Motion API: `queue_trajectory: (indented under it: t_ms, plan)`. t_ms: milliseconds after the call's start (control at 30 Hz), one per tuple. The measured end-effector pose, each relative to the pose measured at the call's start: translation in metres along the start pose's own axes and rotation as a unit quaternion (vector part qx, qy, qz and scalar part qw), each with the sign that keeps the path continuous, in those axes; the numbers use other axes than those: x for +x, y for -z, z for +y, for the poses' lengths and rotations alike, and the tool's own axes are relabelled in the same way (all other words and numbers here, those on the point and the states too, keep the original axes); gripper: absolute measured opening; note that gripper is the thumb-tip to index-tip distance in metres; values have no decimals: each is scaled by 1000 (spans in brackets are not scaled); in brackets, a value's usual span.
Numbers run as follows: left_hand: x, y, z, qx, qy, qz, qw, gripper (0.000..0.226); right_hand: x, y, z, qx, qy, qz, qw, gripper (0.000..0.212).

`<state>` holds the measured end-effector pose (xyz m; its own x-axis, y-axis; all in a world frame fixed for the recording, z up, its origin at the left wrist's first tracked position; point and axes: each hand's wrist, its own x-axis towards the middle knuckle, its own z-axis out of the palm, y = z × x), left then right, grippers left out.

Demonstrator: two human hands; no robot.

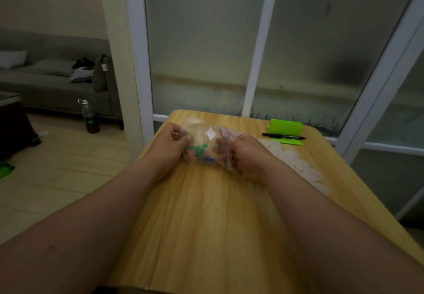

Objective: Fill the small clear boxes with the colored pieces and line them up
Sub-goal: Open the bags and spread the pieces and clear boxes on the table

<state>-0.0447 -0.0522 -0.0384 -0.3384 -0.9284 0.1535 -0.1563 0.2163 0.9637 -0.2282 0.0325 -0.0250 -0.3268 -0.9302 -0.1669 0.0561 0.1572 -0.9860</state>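
Observation:
A clear plastic bag (pixel 206 137) lies between my hands on the wooden table (pixel 206 213). Green and blue colored pieces (pixel 199 151) show through it near its lower part. My left hand (pixel 171 147) grips the bag's left side with closed fingers. My right hand (pixel 241 153) grips the right side, and some of its fingers show through the plastic. Several small clear boxes (pixel 296 163) lie in a loose row on the table to the right of my right hand.
A green holder (pixel 285 128) and green sticky notes with a black marker (pixel 284 136) on them sit at the table's far right. Frosted glass doors stand behind the table. A sofa and a bottle (pixel 90 117) on the floor are at left.

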Motion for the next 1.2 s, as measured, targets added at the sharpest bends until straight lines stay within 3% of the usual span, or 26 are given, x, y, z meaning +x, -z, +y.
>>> queue_trajectory:
  t_ms: [100, 233, 300, 367, 500, 700, 800, 900, 967, 1067, 1133, 1200]
  plan:
    - [-1, 1, -1, 48, -22, 20, 998, 22, -7, -1, -4, 66, -12, -48, 997, 35]
    - [-1, 4, 1, 56, -7, 19, 998, 26, -10, -7, -9, 10, -32, -67, 997, 30]
    - [-3, 6, 4, 46, 3, 8, 999, 31, -12, -7, -11, -121, 10, -32, 992, 29]
    - [-4, 10, 3, 59, -12, -12, 998, 31, -14, -5, -9, -266, 110, -36, 957, 29]
    - [-5, 14, -1, 69, -43, -26, 996, 17, -17, -13, -7, -310, 186, -8, 932, 19]
    - [-2, 14, -3, 135, -24, 10, 991, 26, -15, -15, -1, -348, 171, 14, 922, 48]
    - [-5, 12, -1, 62, 4, -26, 998, 18, -7, -14, 3, -408, 149, -15, 900, 30]
    - [-8, 10, 0, 25, 7, -59, 998, 17, -4, -21, 4, -429, 162, -10, 888, 26]
    - [-8, 8, -2, 20, 7, -62, 998, 17, -4, -22, 2, -437, 188, -11, 879, 6]
    - [-7, 6, -1, 16, 14, -44, 999, 11, -2, -29, 3, -458, 220, -19, 861, 17]
    - [-7, 5, 0, 26, 6, -37, 999, 8, -8, -36, 2, -435, 239, -40, 867, 29]
    - [-8, 3, -1, 46, 0, -37, 998, 9, -10, -39, 0, -429, 248, -65, 866, 26]
